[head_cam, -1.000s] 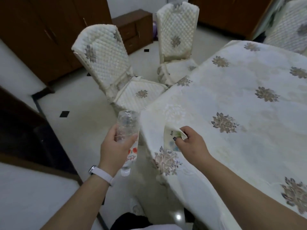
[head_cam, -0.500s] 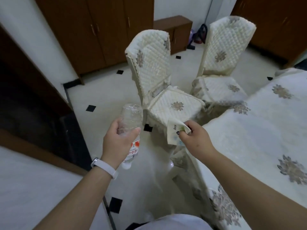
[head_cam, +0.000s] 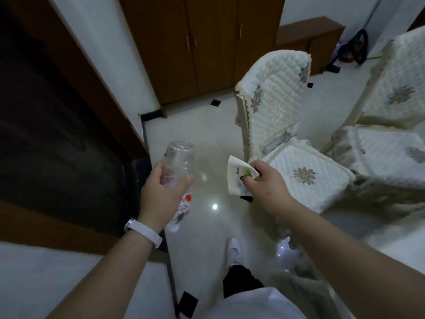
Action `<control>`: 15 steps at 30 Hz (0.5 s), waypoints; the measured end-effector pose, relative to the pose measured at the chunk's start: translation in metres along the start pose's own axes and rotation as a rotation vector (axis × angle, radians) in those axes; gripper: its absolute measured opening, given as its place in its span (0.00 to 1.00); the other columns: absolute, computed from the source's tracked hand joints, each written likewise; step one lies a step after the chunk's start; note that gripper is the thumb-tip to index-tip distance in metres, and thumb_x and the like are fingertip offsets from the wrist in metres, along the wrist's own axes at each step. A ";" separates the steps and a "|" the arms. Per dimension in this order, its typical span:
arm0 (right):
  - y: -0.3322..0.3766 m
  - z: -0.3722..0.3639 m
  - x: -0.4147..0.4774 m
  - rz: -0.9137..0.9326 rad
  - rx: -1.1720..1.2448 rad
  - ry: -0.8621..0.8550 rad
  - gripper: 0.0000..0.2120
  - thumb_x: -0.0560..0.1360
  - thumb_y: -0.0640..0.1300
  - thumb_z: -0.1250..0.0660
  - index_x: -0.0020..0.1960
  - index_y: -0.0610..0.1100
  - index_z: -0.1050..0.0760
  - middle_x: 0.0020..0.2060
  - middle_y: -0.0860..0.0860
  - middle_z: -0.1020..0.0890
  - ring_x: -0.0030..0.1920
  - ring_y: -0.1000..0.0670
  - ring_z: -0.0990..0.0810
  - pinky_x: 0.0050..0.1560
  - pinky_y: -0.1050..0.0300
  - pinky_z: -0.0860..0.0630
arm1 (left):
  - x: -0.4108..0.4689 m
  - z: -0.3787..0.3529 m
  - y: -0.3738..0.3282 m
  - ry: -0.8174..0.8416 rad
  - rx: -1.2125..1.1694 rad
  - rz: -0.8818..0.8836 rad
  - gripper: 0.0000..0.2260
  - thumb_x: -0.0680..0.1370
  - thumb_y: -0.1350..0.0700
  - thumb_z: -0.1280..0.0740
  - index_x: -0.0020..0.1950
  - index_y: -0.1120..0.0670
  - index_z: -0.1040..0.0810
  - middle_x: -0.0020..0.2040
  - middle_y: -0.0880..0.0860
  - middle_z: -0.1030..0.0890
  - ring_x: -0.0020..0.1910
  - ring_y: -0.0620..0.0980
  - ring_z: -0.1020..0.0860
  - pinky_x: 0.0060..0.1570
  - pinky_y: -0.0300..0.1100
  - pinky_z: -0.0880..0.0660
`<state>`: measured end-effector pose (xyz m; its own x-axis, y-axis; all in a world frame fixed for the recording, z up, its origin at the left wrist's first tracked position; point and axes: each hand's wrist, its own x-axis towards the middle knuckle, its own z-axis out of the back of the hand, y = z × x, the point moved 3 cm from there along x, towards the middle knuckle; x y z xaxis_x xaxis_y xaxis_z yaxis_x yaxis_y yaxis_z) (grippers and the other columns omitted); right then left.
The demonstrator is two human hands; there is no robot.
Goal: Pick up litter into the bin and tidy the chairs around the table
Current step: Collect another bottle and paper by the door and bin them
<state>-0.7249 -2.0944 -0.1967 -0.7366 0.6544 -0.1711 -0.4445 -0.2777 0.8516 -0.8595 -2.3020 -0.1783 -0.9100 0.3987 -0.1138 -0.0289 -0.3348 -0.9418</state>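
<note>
A person's left hand (head_cam: pixel 161 194) is wrapping around an empty plastic water bottle (head_cam: pixel 178 180), held neck down. The right hand (head_cam: pixel 266 183) is pinching a crumpled paper wrapper (head_cam: pixel 236 174). Both litter pieces are collected; no bin is showing. 2 quilted chairs (head_cam: pixel 289 143) are standing angled, seemingly not yet tidied.

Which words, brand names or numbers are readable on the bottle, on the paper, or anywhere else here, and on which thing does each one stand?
Nothing can be quoted with certainty.
Clear plastic bottle in the left hand: red characters on its white and red label, too blurred to read.
White folded paper wrapper in the right hand: a short dark print with green and blue marks, too small to read.
No other text shows.
</note>
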 end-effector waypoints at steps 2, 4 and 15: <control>0.015 0.001 0.038 0.016 -0.026 -0.008 0.00 0.72 0.45 0.35 0.43 0.49 0.26 0.37 0.47 0.20 0.38 0.46 0.21 0.40 0.41 0.21 | 0.037 -0.003 -0.014 0.006 0.009 0.006 0.17 0.73 0.53 0.24 0.54 0.34 0.24 0.50 0.38 0.17 0.49 0.40 0.18 0.53 0.50 0.20; 0.029 0.005 0.075 0.029 -0.046 -0.014 0.00 0.73 0.44 0.35 0.44 0.48 0.26 0.36 0.48 0.21 0.37 0.48 0.22 0.40 0.45 0.22 | 0.072 -0.008 -0.031 0.014 0.005 0.004 0.17 0.73 0.54 0.25 0.54 0.35 0.24 0.49 0.38 0.17 0.48 0.39 0.18 0.52 0.48 0.19; 0.104 -0.001 0.223 0.099 -0.021 -0.007 0.04 0.74 0.42 0.35 0.44 0.51 0.26 0.33 0.49 0.21 0.28 0.56 0.28 0.32 0.58 0.31 | 0.224 -0.008 -0.063 -0.019 -0.058 -0.010 0.24 0.72 0.53 0.23 0.67 0.46 0.25 0.55 0.46 0.17 0.50 0.45 0.16 0.50 0.52 0.18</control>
<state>-0.9360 -1.9775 -0.1469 -0.7735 0.6283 -0.0833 -0.3808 -0.3556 0.8535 -1.0585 -2.1846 -0.1472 -0.9176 0.3850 -0.0991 -0.0140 -0.2806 -0.9597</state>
